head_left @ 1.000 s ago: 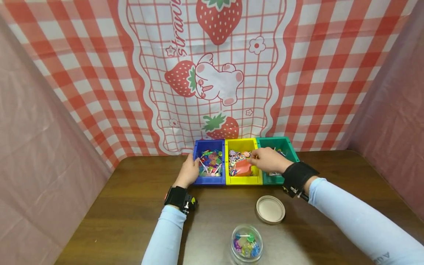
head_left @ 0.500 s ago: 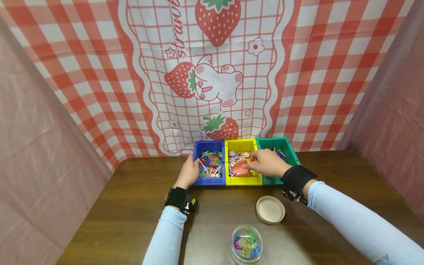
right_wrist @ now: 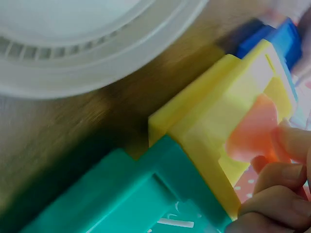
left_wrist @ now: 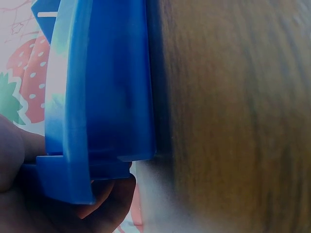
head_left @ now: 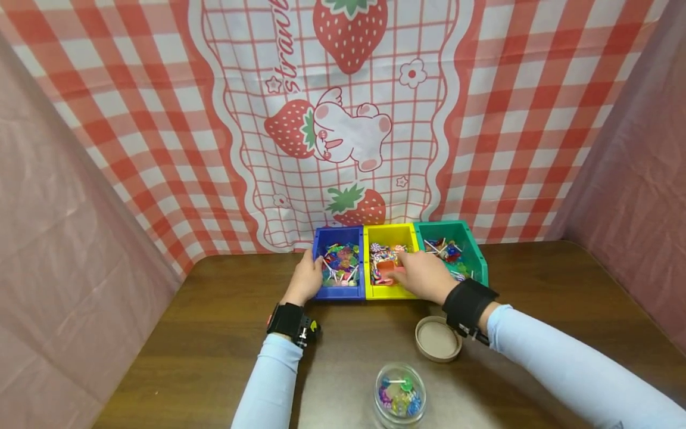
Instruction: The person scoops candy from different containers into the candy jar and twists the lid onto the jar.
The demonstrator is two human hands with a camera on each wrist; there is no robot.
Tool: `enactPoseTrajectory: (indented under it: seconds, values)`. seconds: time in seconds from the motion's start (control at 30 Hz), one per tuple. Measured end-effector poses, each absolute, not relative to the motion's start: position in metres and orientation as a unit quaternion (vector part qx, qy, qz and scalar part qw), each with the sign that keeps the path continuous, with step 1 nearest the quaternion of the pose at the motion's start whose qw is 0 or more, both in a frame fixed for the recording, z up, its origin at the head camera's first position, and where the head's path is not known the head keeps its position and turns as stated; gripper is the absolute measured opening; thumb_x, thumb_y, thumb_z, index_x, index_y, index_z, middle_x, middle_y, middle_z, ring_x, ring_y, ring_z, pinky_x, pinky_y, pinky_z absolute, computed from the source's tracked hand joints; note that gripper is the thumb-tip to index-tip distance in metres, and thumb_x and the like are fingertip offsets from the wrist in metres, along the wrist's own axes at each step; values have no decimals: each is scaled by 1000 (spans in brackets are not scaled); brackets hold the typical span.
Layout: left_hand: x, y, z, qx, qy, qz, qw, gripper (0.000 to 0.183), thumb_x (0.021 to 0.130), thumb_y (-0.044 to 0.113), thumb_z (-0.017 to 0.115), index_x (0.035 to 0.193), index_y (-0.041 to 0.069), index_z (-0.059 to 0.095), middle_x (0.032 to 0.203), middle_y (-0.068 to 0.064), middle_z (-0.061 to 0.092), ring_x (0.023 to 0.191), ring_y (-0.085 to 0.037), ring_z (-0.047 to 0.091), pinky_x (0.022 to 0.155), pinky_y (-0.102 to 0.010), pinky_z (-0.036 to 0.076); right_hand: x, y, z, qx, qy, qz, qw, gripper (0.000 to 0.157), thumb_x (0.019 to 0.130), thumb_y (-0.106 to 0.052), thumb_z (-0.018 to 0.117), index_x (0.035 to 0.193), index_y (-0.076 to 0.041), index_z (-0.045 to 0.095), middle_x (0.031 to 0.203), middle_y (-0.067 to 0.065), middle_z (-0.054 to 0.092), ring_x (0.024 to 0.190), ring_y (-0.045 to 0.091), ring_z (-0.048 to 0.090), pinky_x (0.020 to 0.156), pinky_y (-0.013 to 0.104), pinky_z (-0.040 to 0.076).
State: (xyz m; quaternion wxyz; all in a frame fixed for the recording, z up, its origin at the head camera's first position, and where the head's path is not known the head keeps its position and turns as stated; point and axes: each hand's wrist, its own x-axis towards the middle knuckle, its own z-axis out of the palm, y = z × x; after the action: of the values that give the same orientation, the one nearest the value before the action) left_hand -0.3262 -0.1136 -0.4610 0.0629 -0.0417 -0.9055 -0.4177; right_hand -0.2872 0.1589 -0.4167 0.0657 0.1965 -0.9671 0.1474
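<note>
My left hand (head_left: 304, 279) grips the side wall of the blue bin (head_left: 337, 292); in the left wrist view its fingers (left_wrist: 114, 206) curl round the bin's edge. Over the yellow bin (head_left: 391, 292), my right hand (head_left: 426, 275) pinches a small orange-pink scoop (head_left: 384, 271) by its handle. The scoop lies low among the striped lollipops (head_left: 382, 254) there; how much it carries cannot be made out. Colourful lollipops (head_left: 341, 262) fill the lower part of the blue bin. The right wrist view shows thumb and fingers closed on the scoop (right_wrist: 255, 128).
A green bin (head_left: 479, 256) with more lollipops joins the yellow one on the right. Nearer me stand an uncovered glass jar (head_left: 399, 396) with candies and, behind it, a round beige lid (head_left: 437, 338). A strawberry-print checked cloth (head_left: 354, 131) hangs behind the bins.
My right hand has moved left and slightly towards me with the scoop, which now sits tilted among the striped lollipops. More of the green bin shows. The left hand has stayed on the blue bin.
</note>
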Motion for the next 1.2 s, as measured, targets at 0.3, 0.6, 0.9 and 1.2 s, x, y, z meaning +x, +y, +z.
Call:
enactPoseTrajectory:
  seconds: [0.3, 0.6, 0.9, 1.2]
  values:
    - [-326, -113, -459, -44, -902, -425, 67, 36, 107, 17, 41, 136, -6, 46, 123, -25, 60, 117, -36, 57, 101, -52, 43, -288, 172, -413, 139, -958, 249, 30, 35, 94, -37, 70, 74, -11, 58, 57, 1, 45, 52, 19, 46, 51, 30, 33]
    - [-325, -114, -459, -43, -902, -425, 61, 36, 108, 17, 40, 134, -6, 46, 121, -25, 61, 114, -35, 58, 97, -52, 45, -285, 178, -415, 137, -954, 263, 38, 37, 95, -41, 67, 75, -11, 58, 58, 1, 43, 52, 19, 45, 51, 30, 32]
    - [-323, -116, -459, -39, -905, -418, 62, 36, 107, 16, 41, 135, -7, 46, 123, -27, 60, 117, -38, 57, 100, -53, 43, -279, 179, -427, 157, -948, 274, 38, 34, 95, -41, 67, 85, -9, 59, 59, 0, 41, 51, 18, 43, 51, 29, 31]
    - [-325, -113, -460, -43, -905, -419, 64, 36, 108, 16, 41, 136, -6, 45, 125, -27, 60, 119, -38, 57, 102, -52, 43, -269, 172, -433, 109, -949, 283, 83, 34, 96, -41, 66, 86, -9, 60, 60, 1, 44, 54, 18, 43, 52, 30, 31]
